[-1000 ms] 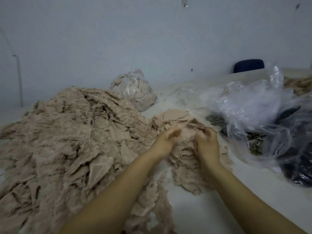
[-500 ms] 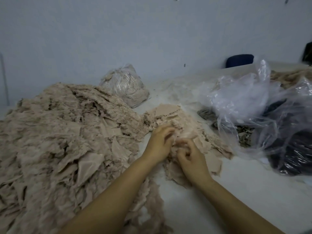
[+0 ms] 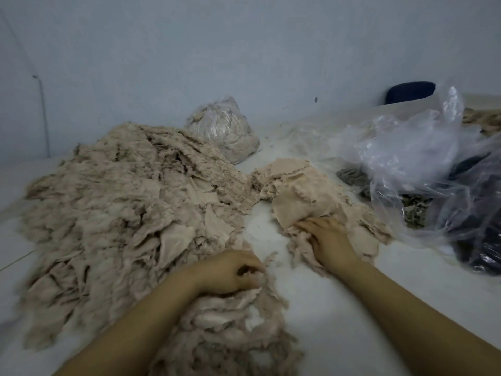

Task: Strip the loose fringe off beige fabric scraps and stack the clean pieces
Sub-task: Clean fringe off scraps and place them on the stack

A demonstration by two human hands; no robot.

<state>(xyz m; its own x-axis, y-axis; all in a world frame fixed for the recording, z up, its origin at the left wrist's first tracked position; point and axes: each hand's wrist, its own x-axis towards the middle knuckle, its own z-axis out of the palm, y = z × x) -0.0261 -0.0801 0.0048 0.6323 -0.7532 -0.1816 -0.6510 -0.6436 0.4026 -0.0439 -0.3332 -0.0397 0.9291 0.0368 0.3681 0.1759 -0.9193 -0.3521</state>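
Fraying beige scraps [image 3: 130, 202], heaped, ragged-edged

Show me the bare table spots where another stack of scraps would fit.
Bare table lies between the fringe heap and the right forearm. A narrow gap separates the big scrap pile from the stack under the right hand. Plastic bags crowd the right side.
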